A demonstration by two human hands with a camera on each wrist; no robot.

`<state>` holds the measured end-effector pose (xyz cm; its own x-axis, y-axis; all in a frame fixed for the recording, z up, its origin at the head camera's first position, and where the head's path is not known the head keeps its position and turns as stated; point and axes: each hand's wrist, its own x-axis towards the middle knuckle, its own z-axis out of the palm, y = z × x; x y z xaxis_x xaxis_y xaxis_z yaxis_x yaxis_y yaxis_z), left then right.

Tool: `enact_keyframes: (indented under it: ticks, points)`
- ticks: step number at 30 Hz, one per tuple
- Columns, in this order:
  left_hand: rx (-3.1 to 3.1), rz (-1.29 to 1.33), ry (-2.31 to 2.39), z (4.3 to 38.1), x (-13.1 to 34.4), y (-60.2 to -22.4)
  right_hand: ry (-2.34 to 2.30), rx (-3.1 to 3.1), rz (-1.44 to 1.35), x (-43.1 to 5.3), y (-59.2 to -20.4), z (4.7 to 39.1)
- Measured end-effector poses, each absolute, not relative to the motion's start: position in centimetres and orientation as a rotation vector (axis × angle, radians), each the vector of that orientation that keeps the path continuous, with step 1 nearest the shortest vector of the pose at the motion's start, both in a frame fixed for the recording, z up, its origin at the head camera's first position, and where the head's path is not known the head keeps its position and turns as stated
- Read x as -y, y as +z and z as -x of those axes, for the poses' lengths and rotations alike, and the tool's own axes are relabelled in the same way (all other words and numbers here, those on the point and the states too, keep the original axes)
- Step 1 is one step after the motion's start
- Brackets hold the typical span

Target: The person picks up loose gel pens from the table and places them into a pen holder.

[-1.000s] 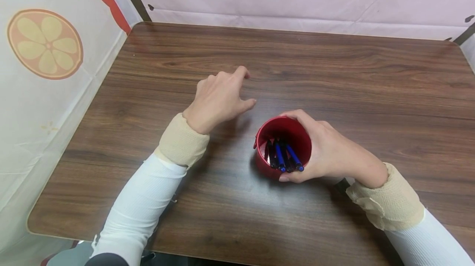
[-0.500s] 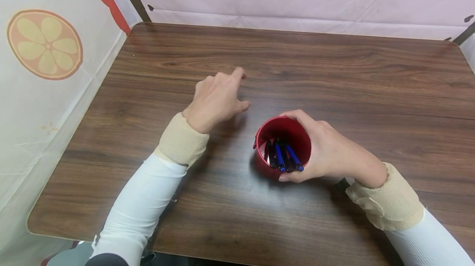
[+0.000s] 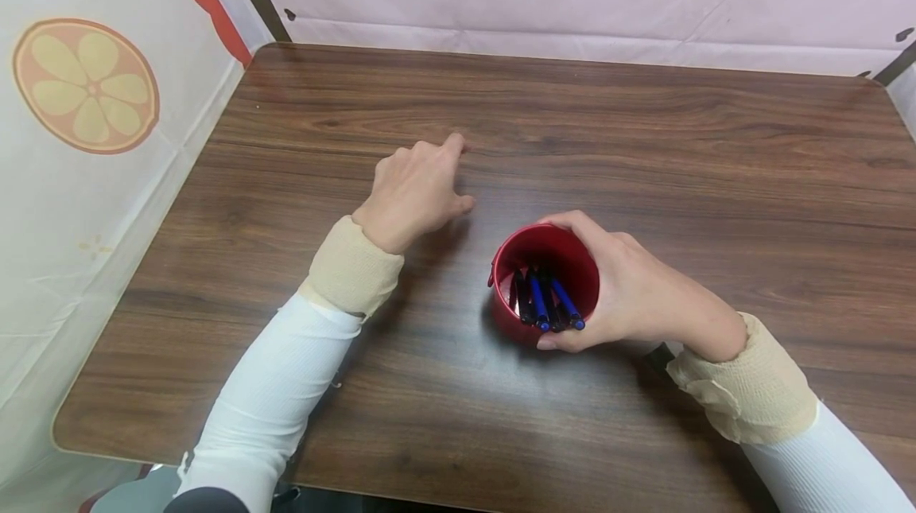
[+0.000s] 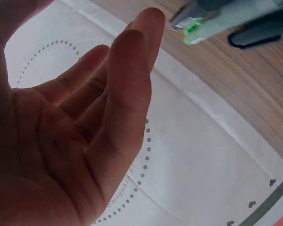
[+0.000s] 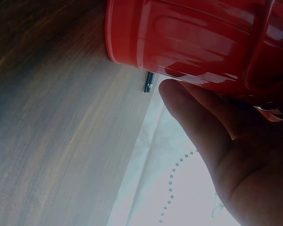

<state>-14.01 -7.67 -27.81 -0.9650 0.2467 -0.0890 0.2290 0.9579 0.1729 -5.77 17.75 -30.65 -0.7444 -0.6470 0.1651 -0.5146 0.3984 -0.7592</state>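
Observation:
My right hand (image 3: 630, 290) grips the red pen cup (image 3: 556, 246), thumb on its near side and fingers round the far side. Several black and blue pens (image 3: 540, 302) lean inside the cup. In the right wrist view the cup's glossy wall (image 5: 193, 42) lies against the hand (image 5: 240, 155). My left hand (image 3: 411, 191) hovers left of the cup, thumb and index finger apart, holding nothing. In the left wrist view its palm (image 4: 52, 150) is bare. A green-tipped pen (image 4: 226, 26) and dark pens (image 4: 259, 33) show beyond its fingers, blurred; the head view does not show them.
The brown wooden table (image 3: 401, 417) extends around both hands. A dark object (image 3: 661, 355) is partly covered by the right wrist. Printed white fabric (image 3: 572, 12) borders the table's far and left edges. Past the cup in the right wrist view is a dark pen-like end (image 5: 149, 82).
My left hand has drifted slightly left, away from the cup, its thumb and index finger shifting with it. The right hand and the cup have stayed in place.

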Motion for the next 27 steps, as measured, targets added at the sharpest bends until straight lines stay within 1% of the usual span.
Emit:
enact_keyframes:
  ticks: [15,27]
  points:
    - [-2.988,-0.366,0.265,14.4,8.3,-28.6,-1.276,-2.487,1.074,-17.6,-30.7,5.9]
    - [-2.984,-0.375,0.257,14.9,8.4,-29.2,-1.274,-2.477,1.037,-17.8,-30.6,5.8]
